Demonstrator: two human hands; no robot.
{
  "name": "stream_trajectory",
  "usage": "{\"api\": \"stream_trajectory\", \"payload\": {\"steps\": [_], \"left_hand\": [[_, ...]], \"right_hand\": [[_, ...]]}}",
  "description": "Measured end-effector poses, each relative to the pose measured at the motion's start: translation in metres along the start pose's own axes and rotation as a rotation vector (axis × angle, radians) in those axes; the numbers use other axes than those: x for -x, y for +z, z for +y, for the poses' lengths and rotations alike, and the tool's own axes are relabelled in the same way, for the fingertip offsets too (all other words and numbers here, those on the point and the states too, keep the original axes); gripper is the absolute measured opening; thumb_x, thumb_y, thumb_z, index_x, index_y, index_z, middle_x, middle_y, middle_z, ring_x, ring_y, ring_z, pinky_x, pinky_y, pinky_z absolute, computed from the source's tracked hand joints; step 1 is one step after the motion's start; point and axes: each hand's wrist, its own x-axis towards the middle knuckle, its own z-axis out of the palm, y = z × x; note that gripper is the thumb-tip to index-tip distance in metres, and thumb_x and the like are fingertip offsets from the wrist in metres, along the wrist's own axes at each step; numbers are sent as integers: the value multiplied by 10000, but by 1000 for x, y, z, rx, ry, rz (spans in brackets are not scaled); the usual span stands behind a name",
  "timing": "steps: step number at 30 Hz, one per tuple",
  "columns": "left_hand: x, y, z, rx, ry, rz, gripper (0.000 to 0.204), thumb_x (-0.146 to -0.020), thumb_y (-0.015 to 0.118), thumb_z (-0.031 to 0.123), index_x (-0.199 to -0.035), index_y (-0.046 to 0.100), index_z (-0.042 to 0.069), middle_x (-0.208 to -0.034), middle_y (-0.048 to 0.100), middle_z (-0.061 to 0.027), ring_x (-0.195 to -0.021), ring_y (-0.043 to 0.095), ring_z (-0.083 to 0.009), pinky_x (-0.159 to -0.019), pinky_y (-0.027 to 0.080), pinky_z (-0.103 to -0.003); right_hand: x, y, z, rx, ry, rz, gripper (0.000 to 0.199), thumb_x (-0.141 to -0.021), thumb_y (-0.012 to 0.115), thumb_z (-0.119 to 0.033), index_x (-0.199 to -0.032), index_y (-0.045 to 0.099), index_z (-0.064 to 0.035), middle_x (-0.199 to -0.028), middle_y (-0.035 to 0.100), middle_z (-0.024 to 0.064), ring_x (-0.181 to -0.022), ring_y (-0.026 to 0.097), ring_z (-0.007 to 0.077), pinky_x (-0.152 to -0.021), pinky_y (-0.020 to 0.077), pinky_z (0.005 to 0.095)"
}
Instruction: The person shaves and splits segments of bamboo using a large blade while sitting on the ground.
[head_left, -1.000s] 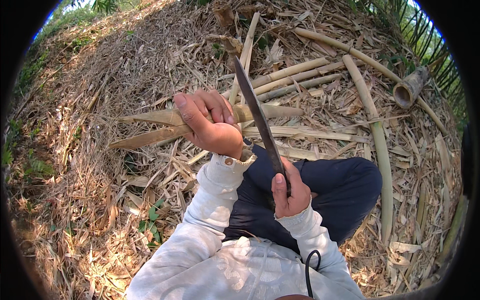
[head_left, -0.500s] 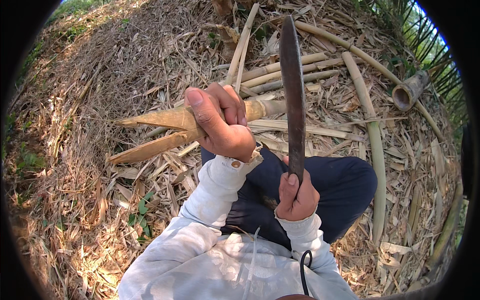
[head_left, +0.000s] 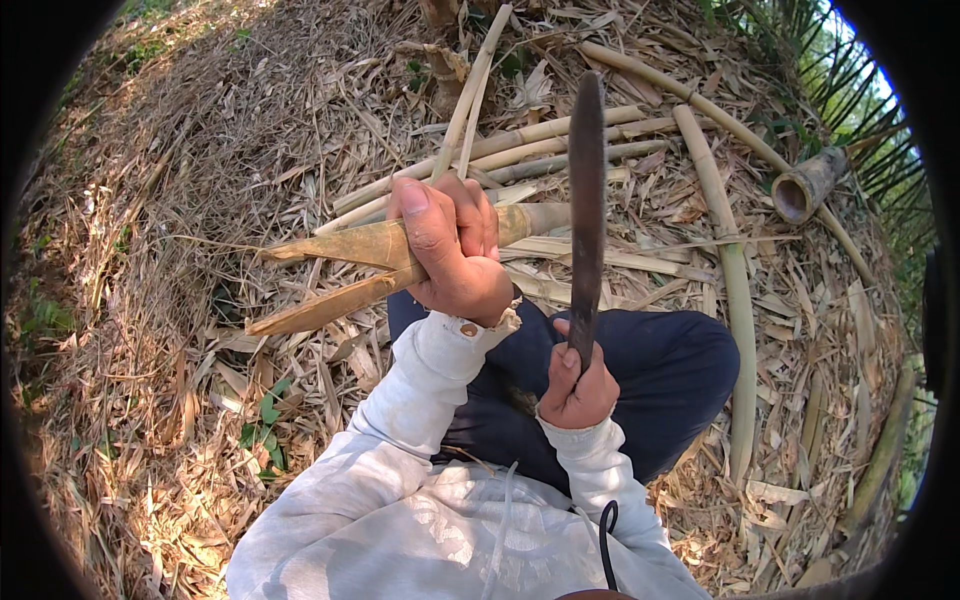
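My left hand (head_left: 450, 245) is wrapped round a length of bamboo (head_left: 345, 243) that lies crosswise above my legs. The bamboo's left end is split into two pointed prongs, with a thin fibre trailing from the upper one. Its right end passes behind the blade. In my right hand (head_left: 578, 388) is a machete (head_left: 588, 190), held upright with its long dark blade pointing away from me. The handle is mostly hidden in my fist. A narrow gap in the picture separates my left fingers from the blade.
Several bamboo poles (head_left: 722, 190) lie on the ground ahead and to the right. A hollow bamboo section (head_left: 800, 190) rests at the far right. Dry leaves and shavings (head_left: 170, 480) cover the ground. A stump (head_left: 445, 80) stands ahead. My bent legs (head_left: 660, 380) are below the machete.
The machete's tip has come lower and slightly right in the picture. The bamboo's split end has shifted a little right, and a thin fibre now shows at its upper prong. Both grips stay the same.
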Motion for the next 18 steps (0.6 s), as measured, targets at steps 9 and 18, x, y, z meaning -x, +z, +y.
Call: {"api": "stream_trajectory", "payload": {"steps": [9,18], "left_hand": [[6,-2,-4,-1,-42,-14,396,-1013,404,311,-677,310,123,-471,271,5,-345,219,-90,-337,223,-235],[1,1,-15,19,47,-70,398,-1019,400,306,-677,313,123,-462,271,12,-346,212,-84,-332,213,-238]], "right_hand": [[7,-11,-7,-33,-34,50,249,-991,510,-108,-1161,613,43,-718,661,148,-573,655,201,-545,514,287],[14,4,65,-69,360,102,333,-1039,448,-235,-1133,642,18,-577,512,-28,-487,460,20,-445,363,209]]}}
